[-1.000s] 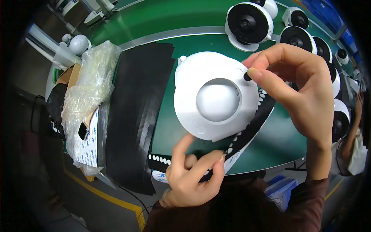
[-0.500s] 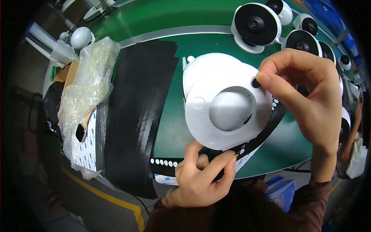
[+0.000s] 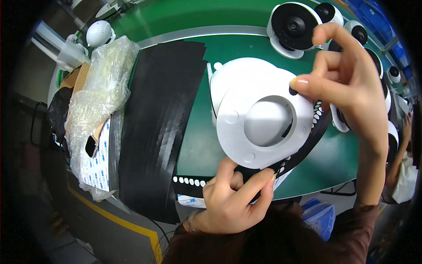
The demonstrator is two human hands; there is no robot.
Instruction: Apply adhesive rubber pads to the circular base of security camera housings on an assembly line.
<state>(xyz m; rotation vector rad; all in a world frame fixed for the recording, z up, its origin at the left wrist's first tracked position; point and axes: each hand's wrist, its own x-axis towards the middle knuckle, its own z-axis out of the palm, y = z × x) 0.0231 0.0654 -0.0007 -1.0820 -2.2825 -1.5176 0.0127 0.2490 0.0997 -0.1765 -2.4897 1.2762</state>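
A white ring-shaped base (image 3: 229, 143) with a large central opening faces up, part of a rounded white device (image 3: 239, 72) on the green table. My right hand (image 3: 354, 94) presses its thumb on a small round black pad (image 3: 293, 92) at the base's upper right; its index finger is lifted away and the others are bent apart. Below the base, my left hand (image 3: 235, 200) has its fingers closed on a black strip (image 3: 187, 186) with a row of white round spots. The strip curves behind the base toward the right. My left index fingertip lies close against the base's lower edge.
Long black sheets (image 3: 154, 110) are stacked left of the device. Beyond them lie a bubble-wrapped bundle (image 3: 99, 88) and a smartwatch (image 3: 91, 146). Several white devices with black round fronts (image 3: 293, 27) stand at the back right. Another person's arm (image 3: 402, 147) shows at the far right.
My right index finger has lifted off the base and stretched up, while the thumb stays on the black pad. The left hand keeps its grip, with the view shifted slightly.
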